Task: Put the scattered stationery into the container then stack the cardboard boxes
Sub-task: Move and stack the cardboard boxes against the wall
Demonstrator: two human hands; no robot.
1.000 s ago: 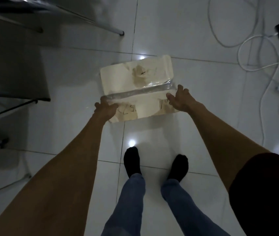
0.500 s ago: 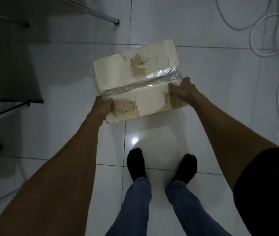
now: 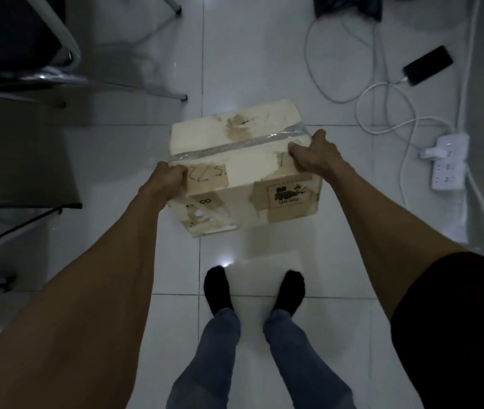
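As the cardboard box (image 3: pixel 235 160) lies crosswise between them, the left hand (image 3: pixel 165 180) and right hand (image 3: pixel 314 156) each grip an opposite end, fingers (image 3: pixel 296 150) curled over its top edge.

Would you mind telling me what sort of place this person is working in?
Probably a room in a home or small office: glossy white floor tiles, a power strip with a phone charging nearby, and metal chair legs.

One wide-angle head camera looks almost straight down, from standing height, at the tiled floor (image 3: pixel 249 54)
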